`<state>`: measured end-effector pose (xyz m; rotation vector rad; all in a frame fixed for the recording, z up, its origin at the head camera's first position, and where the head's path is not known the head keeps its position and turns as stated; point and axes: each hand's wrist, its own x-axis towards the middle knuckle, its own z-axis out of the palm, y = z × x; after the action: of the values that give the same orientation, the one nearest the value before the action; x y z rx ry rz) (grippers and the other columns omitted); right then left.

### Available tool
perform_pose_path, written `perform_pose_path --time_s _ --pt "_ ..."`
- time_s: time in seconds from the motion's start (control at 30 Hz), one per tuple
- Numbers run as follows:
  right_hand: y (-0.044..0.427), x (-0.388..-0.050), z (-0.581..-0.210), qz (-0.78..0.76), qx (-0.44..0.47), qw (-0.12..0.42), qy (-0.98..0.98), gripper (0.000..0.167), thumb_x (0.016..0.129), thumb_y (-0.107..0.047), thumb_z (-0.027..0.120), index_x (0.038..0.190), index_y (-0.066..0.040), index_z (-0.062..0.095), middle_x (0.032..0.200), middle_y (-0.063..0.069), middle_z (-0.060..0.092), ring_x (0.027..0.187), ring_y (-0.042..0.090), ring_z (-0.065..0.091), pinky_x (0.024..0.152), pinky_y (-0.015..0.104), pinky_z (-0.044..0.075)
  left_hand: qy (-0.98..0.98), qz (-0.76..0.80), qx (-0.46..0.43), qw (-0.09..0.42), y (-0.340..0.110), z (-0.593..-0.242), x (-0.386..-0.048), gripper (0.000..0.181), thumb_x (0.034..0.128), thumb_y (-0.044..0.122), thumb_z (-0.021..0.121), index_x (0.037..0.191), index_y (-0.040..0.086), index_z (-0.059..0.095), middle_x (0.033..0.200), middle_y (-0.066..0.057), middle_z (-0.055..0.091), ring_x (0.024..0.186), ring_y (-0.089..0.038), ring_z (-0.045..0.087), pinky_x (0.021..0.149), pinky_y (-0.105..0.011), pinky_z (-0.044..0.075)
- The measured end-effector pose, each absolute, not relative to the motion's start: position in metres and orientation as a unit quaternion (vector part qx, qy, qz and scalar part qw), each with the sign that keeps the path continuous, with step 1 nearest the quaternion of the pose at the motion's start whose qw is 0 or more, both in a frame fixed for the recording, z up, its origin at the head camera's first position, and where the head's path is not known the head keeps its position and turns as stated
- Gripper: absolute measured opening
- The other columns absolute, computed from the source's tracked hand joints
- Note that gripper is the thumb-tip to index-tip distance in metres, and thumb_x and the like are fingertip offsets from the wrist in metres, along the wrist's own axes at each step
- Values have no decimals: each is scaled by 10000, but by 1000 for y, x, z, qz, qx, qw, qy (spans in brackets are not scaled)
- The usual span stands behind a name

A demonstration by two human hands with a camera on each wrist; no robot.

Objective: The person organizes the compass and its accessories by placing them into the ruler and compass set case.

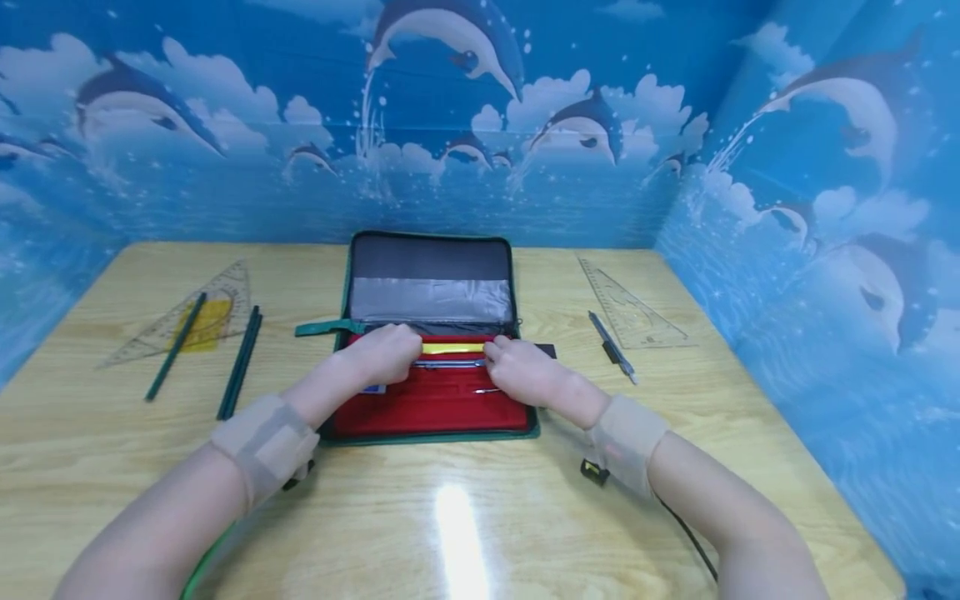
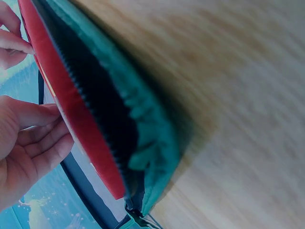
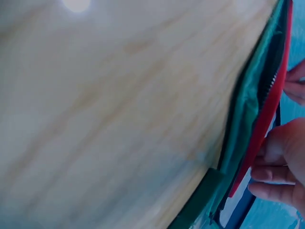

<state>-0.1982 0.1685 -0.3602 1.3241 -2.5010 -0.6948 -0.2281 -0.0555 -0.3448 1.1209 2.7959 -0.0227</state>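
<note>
- Toward the back of the table [image 1: 375,517], a green case [image 1: 435,437] is laid wide open, its lid [image 1: 431,254] raised behind the base so that, it seems, the red panel [image 1: 450,417] can be reached from the front.
- Between two fingers-down hands, a yellow strip [image 1: 452,348] is stretched across that panel's upper part; its left end appears pinched by the left hand [image 1: 388,352], with the thumb set against curled fingers.
- By the right hand [image 1: 519,369], the other end seems to be gripped likewise; such a two-ended hold is probably chosen to keep the strip level. What exactly is covered by the fingertips cannot be fully told.
- Just below the strip, a silver instrument [image 1: 450,363] is laid parallel to it, presumably so that both can share the panel's width. A blue item [image 1: 373,389] is partly hidden under the left hand.
- Beside the case, a green strap [image 1: 322,327] is left pointing outward, likely out of the way.
- To the left, a set square [image 1: 237,283], a yellow piece [image 1: 217,321] and a lone pencil [image 1: 174,350] are overlapped, with paired pencils [image 1: 240,367] set near them.
- To the right, another set square [image 1: 647,340] and a slim tool [image 1: 613,350] are placed apart from the case, perhaps to leave working room for both arms.
</note>
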Motion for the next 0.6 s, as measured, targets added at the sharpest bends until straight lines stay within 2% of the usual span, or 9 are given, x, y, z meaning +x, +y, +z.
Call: perform_pose_path --time_s 0.13,0.23,0.37,0.47,0.53,0.6 --pt "168 -197 -361 -259 465 153 -833 144 862 -67 587 822 -53 725 830 62 545 723 194 490 574 282 455 926 -11 371 68 -56 -344 -229 60 815 22 669 868 34 697 731 -40 612 642 -133 553 645 -270 502" --pt "176 -204 -361 -179 445 146 -865 127 852 -73 597 873 -50 720 858 65 560 767 204 523 633 300 475 927 0 366 81 -58 -344 -231 74 824 23 661 882 46 701 749 -33 612 646 -128 546 660 -277 506" --pt "208 -218 -360 -20 355 140 -924 169 834 -51 604 967 -25 704 903 86 612 850 230 586 695 339 503 927 29 364 88 -64 -346 -233 79 856 64 640 904 61 702 778 -23 612 658 -122 528 669 -276 502" --pt "240 -221 -354 47 262 121 -956 186 827 -29 597 983 10 690 915 124 641 864 269 614 708 374 515 923 44 375 71 -67 -348 -231 105 860 98 647 939 56 701 841 -40 617 708 -131 536 696 -287 506" --pt "261 -220 -347 65 209 96 -971 178 836 -41 592 973 22 686 910 133 650 832 272 620 695 383 516 924 47 375 62 -68 -349 -230 133 853 102 659 968 49 699 886 -58 615 750 -146 545 721 -301 510" --pt "281 -219 -341 77 155 54 -983 130 839 -55 583 878 23 680 808 110 637 711 236 596 634 359 496 925 48 373 58 -69 -348 -231 148 846 97 668 980 48 703 908 -62 616 781 -156 553 744 -316 511"
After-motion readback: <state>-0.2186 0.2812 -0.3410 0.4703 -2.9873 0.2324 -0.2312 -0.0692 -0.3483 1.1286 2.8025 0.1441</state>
